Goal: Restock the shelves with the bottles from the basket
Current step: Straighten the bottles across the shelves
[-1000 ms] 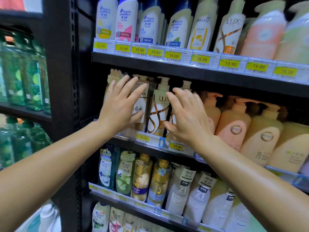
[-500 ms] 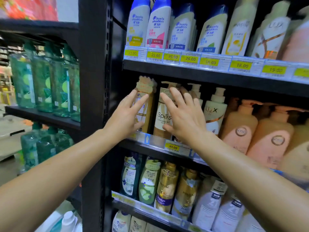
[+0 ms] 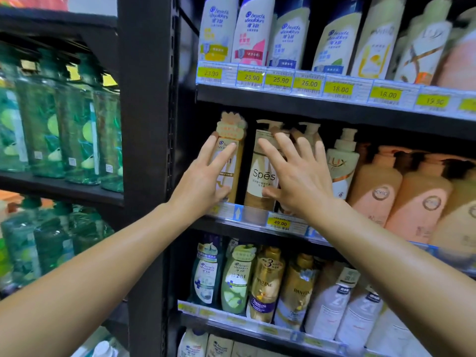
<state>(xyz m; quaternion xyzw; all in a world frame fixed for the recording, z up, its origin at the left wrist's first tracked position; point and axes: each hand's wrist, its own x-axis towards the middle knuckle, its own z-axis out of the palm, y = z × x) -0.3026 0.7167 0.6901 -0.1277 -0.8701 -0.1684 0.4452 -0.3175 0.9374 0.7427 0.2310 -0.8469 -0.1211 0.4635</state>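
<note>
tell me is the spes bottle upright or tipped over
Upright. The Spes bottle stands on the shelf edge, pump on top, with the right hand spread flat against it.

You are in a shop. Black shelves (image 3: 283,104) hold rows of shampoo bottles (image 3: 247,32), and yellow price tags (image 3: 279,80) with numbers run along each edge. Green bottles (image 3: 77,119) fill the next rack.
</note>
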